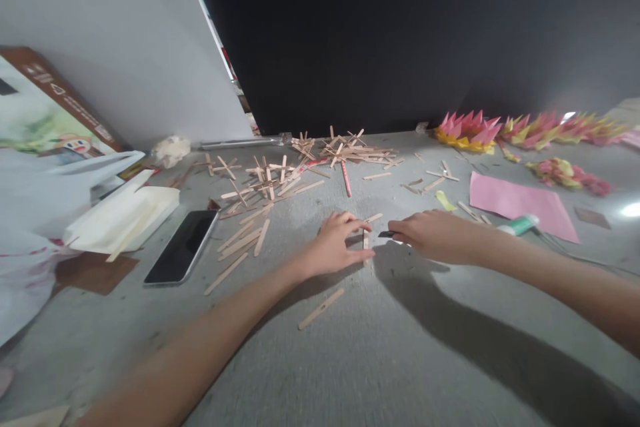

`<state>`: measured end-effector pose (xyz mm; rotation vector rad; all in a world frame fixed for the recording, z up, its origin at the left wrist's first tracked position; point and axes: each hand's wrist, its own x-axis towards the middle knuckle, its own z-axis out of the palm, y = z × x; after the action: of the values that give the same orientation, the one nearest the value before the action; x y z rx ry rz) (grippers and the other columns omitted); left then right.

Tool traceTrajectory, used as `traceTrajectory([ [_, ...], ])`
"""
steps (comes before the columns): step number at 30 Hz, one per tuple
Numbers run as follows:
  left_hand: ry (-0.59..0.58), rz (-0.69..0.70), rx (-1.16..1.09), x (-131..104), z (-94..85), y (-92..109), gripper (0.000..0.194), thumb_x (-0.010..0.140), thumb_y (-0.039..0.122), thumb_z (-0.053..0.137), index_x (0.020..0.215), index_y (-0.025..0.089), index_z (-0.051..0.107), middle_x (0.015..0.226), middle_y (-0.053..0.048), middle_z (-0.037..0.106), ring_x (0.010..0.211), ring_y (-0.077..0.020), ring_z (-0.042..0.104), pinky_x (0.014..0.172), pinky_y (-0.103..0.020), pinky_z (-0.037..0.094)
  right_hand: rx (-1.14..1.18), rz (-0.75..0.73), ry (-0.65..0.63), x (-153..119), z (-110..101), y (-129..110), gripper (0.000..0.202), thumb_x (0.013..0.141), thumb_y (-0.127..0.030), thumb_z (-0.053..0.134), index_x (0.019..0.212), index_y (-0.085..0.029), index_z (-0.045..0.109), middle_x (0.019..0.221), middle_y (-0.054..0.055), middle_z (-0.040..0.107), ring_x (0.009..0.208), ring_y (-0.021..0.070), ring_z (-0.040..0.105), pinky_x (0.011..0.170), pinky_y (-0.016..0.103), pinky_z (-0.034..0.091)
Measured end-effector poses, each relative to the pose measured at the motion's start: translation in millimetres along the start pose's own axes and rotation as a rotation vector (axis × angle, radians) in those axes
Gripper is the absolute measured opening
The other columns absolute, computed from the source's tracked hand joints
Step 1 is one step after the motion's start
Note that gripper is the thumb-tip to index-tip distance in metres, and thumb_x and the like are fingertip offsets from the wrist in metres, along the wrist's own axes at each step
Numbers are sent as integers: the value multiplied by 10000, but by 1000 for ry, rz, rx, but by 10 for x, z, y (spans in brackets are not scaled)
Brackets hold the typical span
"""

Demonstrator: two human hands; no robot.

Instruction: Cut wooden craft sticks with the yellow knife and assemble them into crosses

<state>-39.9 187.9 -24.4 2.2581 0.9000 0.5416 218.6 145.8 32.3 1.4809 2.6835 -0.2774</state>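
Already many glued stick crosses (260, 180) lay upper left; my left hand (335, 247) pinched another stick (365, 239) at centre, right hand (430, 235) closed on a dark tool (386, 234); loose sticks (240, 243) remained.

Both forearms reach forward from the lower corners and converge toward the middle. The left hand (340, 243) lies palm down, fingers curled, thumb stretched to the right. The right hand (430, 235) lies knuckles up, fingers pinched together, pointing left, just apart from the left.
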Motion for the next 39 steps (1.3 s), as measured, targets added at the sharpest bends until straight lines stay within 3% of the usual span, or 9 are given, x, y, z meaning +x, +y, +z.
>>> traceTrajectory([
  [2, -26, 34, 46, -19, -36, -64, 501, 752, 459, 904, 1216, 321, 775, 1241, -89, 618, 1252, -322, 518, 1118, -501, 360, -38, -30, -5, 68, 15, 50, 216, 1075, -297, 508, 1045, -223, 708, 744, 66, 729, 585, 200, 650, 580, 305, 266],
  [10, -51, -58, 132, -41, -9, -118, 549, 720, 569, 903, 1227, 392, 792, 1460, -68, 529, 1408, -363, 426, 1200, -572, 318, -203, -189, -86, 270, 64, 64, 323, 1118, -359, 423, 1083, -189, 696, 744, 71, 745, 567, 169, 643, 576, 287, 230],
  [32, -60, -76, 152, -40, -26, -50, 510, 727, 539, 902, 1197, 369, 797, 1462, -61, 522, 1410, -358, 428, 1181, -561, 350, -146, -177, -150, 326, 118, 33, 364, 1130, -390, 382, 1145, -203, 694, 786, 70, 758, 608, 177, 664, 590, 276, 262],
  [39, -72, -90, 150, -31, -23, -55, 509, 729, 564, 892, 1195, 386, 795, 1481, -55, 513, 1417, -360, 420, 1181, -578, 340, -277, -230, -163, 368, 9, -58, 261, 1076, -288, 491, 1138, -177, 720, 778, 96, 774, 637, 208, 704, 573, 283, 265],
])
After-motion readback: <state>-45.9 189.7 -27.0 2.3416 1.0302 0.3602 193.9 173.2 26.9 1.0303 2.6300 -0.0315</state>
